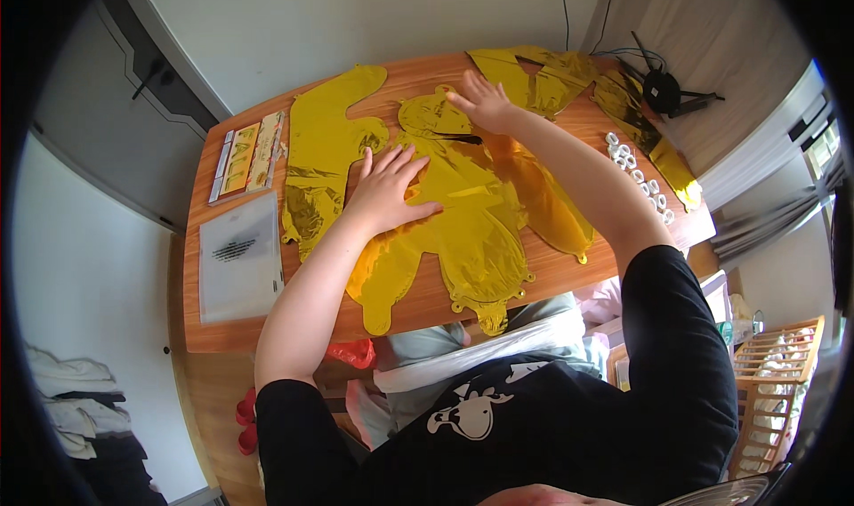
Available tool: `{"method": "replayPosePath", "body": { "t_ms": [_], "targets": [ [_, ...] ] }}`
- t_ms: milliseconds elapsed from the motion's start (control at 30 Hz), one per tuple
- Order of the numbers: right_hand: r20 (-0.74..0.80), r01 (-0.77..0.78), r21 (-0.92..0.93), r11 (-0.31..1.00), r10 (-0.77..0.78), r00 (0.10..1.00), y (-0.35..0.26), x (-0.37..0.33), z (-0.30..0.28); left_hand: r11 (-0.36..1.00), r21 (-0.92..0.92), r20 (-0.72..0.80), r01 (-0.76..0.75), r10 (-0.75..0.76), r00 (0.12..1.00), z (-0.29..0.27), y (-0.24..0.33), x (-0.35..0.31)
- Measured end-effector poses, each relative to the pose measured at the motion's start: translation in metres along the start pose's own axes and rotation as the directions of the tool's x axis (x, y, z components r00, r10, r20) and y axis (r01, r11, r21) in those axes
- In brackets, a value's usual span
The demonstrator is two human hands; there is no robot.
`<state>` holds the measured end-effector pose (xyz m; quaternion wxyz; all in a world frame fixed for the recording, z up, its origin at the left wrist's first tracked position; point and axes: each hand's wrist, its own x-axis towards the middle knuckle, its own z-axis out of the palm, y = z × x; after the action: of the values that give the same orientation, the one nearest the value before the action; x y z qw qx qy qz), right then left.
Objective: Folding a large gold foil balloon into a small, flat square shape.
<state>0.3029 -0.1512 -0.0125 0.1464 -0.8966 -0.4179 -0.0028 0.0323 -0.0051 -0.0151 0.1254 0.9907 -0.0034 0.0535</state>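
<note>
Flat, uninflated gold foil balloons are spread over the wooden table (213, 266). My left hand (388, 193) lies with fingers spread on the middle foil balloon (467, 205), thumb pointing right. Farther off and to the right, my right hand (485, 104) has its fingers stretched out at the balloon's far end; whether it touches the foil I cannot tell. Rounded lobes of this balloon reach toward the near table edge, with small tabs along the rim. To its left is another gold balloon (322, 132), and a creased gold one (556, 80) lies at the far right.
On the left stand a flat picture box (248, 157) and a translucent plastic case (240, 261). Several white tape rolls (637, 177) sit at the right. A black router (661, 90) with antennas is at the back right corner. A wooden rack (774, 381) stands beyond my right arm.
</note>
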Motion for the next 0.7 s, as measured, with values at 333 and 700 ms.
{"method": "replayPosePath", "body": {
  "t_ms": [333, 700],
  "targets": [
    [0.140, -0.183, -0.204, 0.962, 0.214, 0.967, 0.038, -0.208, -0.091, 1.000, 0.016, 0.013, 0.011, -0.011, 1.000, 0.007, -0.011, -0.010],
    [0.166, -0.408, 0.259, 0.876, 0.376, 0.912, 0.046, -0.269, -0.077, 1.000, 0.004, -0.019, 0.017, -0.017, 1.000, 0.004, -0.009, -0.008]
  ]
}}
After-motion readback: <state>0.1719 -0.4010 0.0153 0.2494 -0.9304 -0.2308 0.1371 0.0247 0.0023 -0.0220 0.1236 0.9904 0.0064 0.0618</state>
